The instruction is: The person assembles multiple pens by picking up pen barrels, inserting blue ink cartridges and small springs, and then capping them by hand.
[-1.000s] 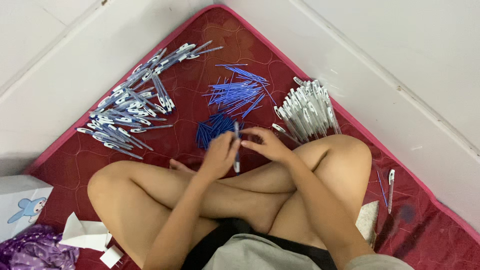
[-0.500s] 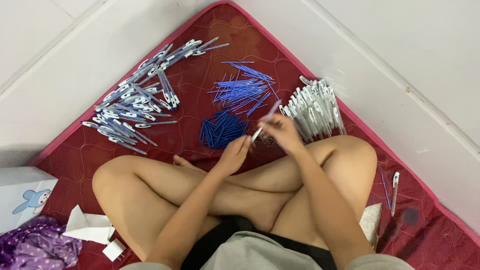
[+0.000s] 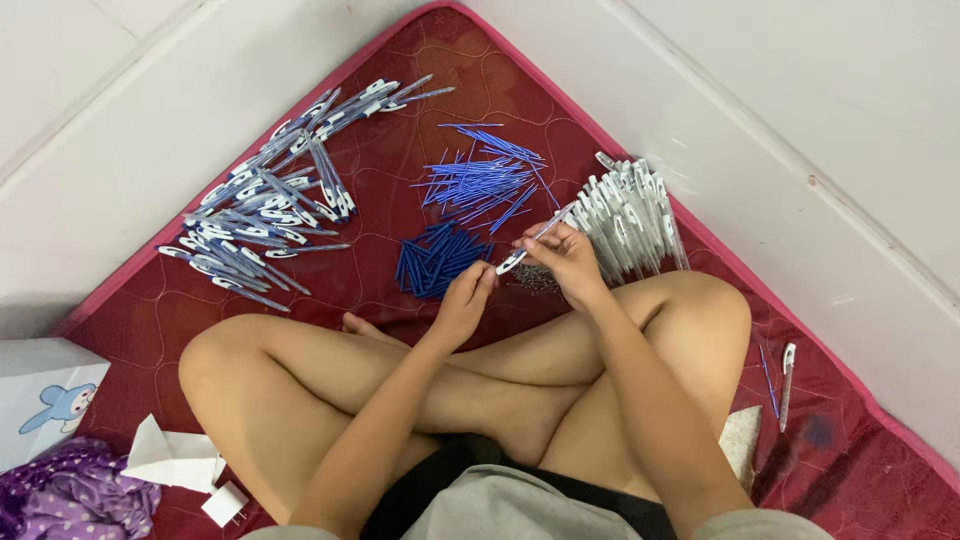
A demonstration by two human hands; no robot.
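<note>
A red quilted mattress (image 3: 420, 210) is sat on cross-legged, corner pointing away, white floor around it. A single pen (image 3: 535, 238), white and slim, is gripped in the right hand (image 3: 567, 262), fingers closed round its middle, pen tilted with the upper end toward the far right and the lower tip toward the left hand. The left hand (image 3: 466, 298) is held just beside the pen's lower tip, fingers curled with fingertips pinched together at the tip; whether anything small is pinched there cannot be told. Both hands are held above the mattress in front of the knees. Just past the hands, a small heap of dark blue caps (image 3: 438, 260) is seen, and beyond it a loose scatter of thin blue refills (image 3: 482, 180). To the right, a row of white pen barrels (image 3: 632, 215) is laid side by side, near the right hand. Far left, a large pile of finished blue-and-white pens (image 3: 270, 205) is spread out. One stray pen (image 3: 786, 385) lies by the right knee. A white box with a blue cartoon figure (image 3: 45, 400), purple cloth (image 3: 70, 500) and crumpled white paper (image 3: 172, 458) are at the lower left.
</note>
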